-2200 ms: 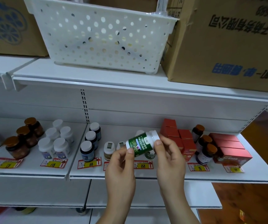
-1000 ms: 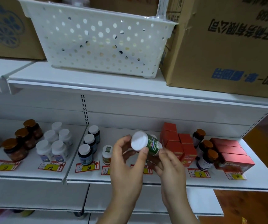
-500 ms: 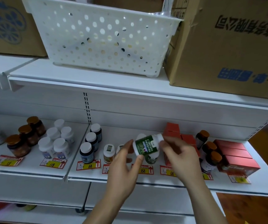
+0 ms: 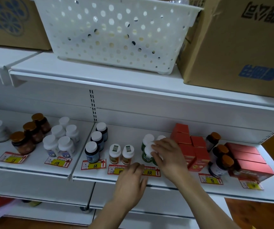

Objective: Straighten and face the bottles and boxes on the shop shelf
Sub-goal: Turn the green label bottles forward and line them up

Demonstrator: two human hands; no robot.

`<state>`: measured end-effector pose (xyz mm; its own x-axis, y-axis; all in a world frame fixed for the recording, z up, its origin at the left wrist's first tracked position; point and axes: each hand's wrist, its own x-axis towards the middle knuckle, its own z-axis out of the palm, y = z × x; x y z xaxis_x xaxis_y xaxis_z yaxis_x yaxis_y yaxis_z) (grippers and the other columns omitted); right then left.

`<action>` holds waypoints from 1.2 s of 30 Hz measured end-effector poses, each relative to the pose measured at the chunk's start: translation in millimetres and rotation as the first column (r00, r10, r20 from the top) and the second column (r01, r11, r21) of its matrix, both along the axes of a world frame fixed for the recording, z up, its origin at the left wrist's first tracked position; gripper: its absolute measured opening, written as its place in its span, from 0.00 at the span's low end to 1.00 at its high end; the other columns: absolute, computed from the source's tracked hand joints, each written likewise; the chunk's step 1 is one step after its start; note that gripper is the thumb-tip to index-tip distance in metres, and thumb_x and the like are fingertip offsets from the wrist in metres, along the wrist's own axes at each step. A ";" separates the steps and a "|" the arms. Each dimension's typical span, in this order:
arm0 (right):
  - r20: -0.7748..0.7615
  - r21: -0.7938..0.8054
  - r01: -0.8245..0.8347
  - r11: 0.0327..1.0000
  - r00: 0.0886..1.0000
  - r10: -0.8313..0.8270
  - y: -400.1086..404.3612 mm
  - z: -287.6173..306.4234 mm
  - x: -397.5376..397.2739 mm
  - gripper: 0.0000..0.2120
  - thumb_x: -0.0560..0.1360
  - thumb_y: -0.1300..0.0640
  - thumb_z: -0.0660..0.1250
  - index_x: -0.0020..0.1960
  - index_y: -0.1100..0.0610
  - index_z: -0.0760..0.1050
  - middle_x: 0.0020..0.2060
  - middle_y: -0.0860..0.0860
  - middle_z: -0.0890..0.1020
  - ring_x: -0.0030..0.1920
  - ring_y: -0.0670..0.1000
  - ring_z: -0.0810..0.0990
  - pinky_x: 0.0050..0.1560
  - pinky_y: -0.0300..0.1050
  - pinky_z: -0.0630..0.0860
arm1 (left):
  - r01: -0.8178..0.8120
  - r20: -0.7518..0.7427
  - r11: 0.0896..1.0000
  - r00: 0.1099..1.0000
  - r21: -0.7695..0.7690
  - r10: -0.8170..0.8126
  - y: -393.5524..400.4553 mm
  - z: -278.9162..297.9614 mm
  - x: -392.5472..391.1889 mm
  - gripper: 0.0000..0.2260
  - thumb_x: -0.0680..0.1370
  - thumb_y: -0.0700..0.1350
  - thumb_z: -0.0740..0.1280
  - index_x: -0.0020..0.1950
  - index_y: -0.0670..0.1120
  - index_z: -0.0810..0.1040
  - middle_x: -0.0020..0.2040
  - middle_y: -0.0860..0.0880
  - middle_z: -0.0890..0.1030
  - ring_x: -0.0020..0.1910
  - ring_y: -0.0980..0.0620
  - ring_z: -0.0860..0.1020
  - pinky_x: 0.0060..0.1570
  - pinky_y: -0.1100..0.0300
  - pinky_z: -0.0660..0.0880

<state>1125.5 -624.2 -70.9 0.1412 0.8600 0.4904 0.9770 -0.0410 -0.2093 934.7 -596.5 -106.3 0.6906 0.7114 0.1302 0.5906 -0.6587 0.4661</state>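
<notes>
The green bottle [image 4: 147, 154] stands upright on the shelf [image 4: 174, 182] (front of its group), above the 168 price tag [image 4: 151, 172]. The right hand [image 4: 167, 156] grips its white cap. The left hand [image 4: 130, 182] hovers low, fingers loosely curled, holding nothing.

Shelf price tags [image 4: 94, 164]: 118; 68; 168; 98
</notes>
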 end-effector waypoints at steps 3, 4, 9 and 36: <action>-0.002 -0.060 -0.024 0.998 1.000 0.024 3.9 -8.9 3.5 0.15 0.76 0.49 0.63 0.51 0.56 0.85 0.52 0.49 0.85 0.54 0.57 0.80 0.56 0.53 0.78 | 0.058 -0.053 0.996 0.997 0.068 -0.054 -1.3 -14.2 4.1 0.21 0.76 0.55 0.58 0.63 0.49 0.79 0.61 0.50 0.80 0.59 0.48 0.79 0.59 0.55 0.77; -0.002 -0.083 -0.029 0.996 1.000 0.029 5.0 -11.0 4.0 0.15 0.76 0.49 0.63 0.52 0.56 0.85 0.53 0.49 0.85 0.55 0.57 0.80 0.57 0.54 0.78 | 0.065 -0.064 0.994 0.996 0.083 -0.060 -1.2 -16.5 5.8 0.21 0.75 0.56 0.58 0.62 0.49 0.80 0.59 0.50 0.81 0.58 0.48 0.79 0.58 0.55 0.77; 0.012 -0.162 -0.045 0.986 0.999 0.048 11.3 -20.5 3.8 0.16 0.75 0.50 0.61 0.53 0.55 0.85 0.55 0.49 0.84 0.58 0.56 0.79 0.58 0.55 0.78 | 0.109 -0.127 0.988 0.987 0.110 -0.095 0.5 -21.5 12.4 0.20 0.73 0.55 0.58 0.55 0.49 0.82 0.54 0.50 0.82 0.55 0.47 0.79 0.57 0.52 0.79; -0.055 0.071 0.103 0.992 0.994 -0.099 -28.6 -3.6 9.9 0.11 0.74 0.55 0.63 0.49 0.60 0.82 0.51 0.56 0.83 0.52 0.60 0.79 0.50 0.51 0.80 | -0.032 -0.169 0.998 0.985 0.047 0.040 0.0 -11.6 32.3 0.12 0.74 0.47 0.63 0.53 0.47 0.81 0.54 0.48 0.80 0.55 0.45 0.78 0.55 0.53 0.75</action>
